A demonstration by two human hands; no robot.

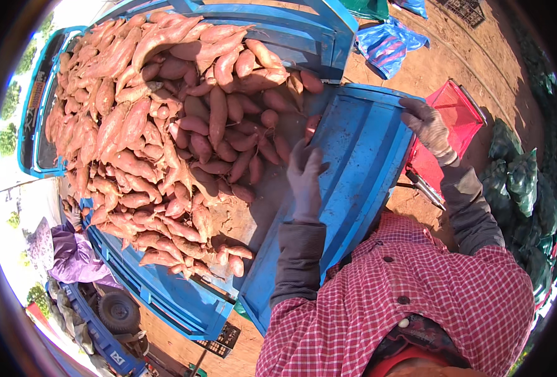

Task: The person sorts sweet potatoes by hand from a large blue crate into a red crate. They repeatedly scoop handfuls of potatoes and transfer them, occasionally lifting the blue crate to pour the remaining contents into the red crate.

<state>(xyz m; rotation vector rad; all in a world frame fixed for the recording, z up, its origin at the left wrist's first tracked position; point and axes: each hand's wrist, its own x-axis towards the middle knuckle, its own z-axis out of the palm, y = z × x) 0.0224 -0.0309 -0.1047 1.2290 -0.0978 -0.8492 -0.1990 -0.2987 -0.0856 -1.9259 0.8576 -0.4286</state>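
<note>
My left hand point(305, 176), in a pale work glove, is above the lowered blue metal tailgate point(358, 127) with its fingers apart and nothing in it. Just beyond its fingertips lies a single sweet potato point(312, 126) at the bed's edge. A large heap of reddish sweet potatoes point(134, 122) fills the far part of the blue truck bed point(269, 214). My right hand point(427, 125), in a soiled glove, is at the tailgate's outer corner with its fingers loosely spread. Whether it rests on the metal cannot be told. Beside it a red mesh bag point(448, 122) hangs around a frame with metal rods.
Slatted blue side panels point(288, 37) flank the bed. Another person point(78, 254) in a purple top stands at the left side, a gloved hand on the heap. Filled green mesh bags point(523, 184) stand at right. A blue sack point(389, 45) and black crate point(224, 339) lie on the ground.
</note>
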